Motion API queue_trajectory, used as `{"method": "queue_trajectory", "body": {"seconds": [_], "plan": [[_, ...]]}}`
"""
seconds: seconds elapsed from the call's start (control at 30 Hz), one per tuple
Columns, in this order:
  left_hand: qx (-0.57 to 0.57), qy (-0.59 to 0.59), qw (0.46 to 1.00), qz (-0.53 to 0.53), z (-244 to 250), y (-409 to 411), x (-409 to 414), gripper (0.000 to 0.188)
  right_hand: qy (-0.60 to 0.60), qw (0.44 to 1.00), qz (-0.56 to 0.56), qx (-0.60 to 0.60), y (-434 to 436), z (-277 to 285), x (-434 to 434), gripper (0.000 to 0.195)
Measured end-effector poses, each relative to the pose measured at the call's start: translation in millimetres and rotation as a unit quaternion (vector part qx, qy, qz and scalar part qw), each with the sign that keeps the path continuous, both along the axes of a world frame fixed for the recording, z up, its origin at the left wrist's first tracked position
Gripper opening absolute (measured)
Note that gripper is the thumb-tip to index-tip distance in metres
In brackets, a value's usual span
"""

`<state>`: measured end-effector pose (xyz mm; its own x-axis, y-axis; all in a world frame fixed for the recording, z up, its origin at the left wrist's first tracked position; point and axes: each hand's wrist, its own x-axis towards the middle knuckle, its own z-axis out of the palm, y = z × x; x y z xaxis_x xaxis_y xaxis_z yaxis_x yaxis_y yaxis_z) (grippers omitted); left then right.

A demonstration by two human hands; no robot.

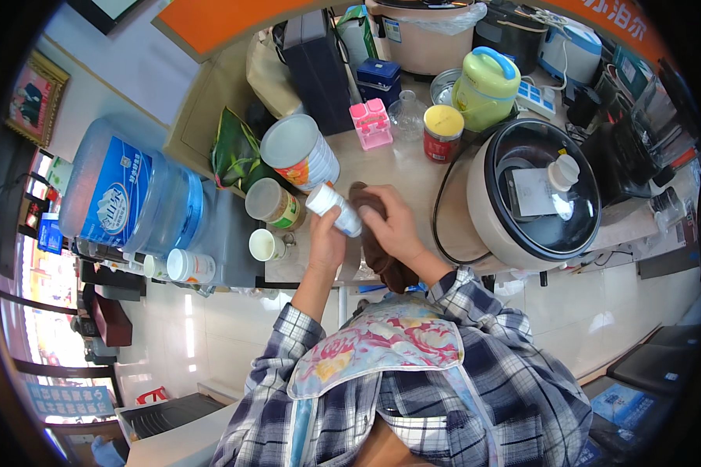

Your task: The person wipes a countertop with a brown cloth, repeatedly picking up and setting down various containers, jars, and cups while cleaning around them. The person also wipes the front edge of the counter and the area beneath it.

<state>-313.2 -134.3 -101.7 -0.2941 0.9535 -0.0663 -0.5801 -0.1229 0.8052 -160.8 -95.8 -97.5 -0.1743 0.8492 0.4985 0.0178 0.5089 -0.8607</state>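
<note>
My left hand [327, 242] is closed around a small white plastic bottle [334, 209], tilted, with its cap end towards the upper left. Beside it, my right hand [392, 225] grips a dark brown cloth [375, 239] that hangs down towards my apron and lies against or very near the bottle's lower end. Left of the bottle are a clear jar with a pale lid [273, 201] and a paper cup [265, 245]. A large metal can [306, 154] stands just beyond. Further back are a pink plastic holder [371, 124] and a red tin with a yellow lid [443, 132].
A rice cooker with a glass lid [523, 198] stands at the right, its black cord [438, 216] looping over the table. A green kettle-like container [488, 87] is behind. At left are a big blue water bottle [128, 190] and a potted plant [233, 153].
</note>
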Motion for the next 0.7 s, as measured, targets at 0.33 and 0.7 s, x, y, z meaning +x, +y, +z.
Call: {"method": "queue_trajectory", "body": {"seconds": [0.33, 0.7], "plan": [[0.026, -0.048, 0.997, -0.049, 18.0, 38.9, 17.3, 0.044, -0.235, 0.970, -0.011, 0.061, -15.9, -21.6, 49.0, 0.044], [0.037, 0.526, 0.848, -0.046, -11.1, 134.9, 63.9, 0.055, -0.186, 0.982, -0.007, 0.043, -10.6, -36.7, 48.5, 0.046]]}}
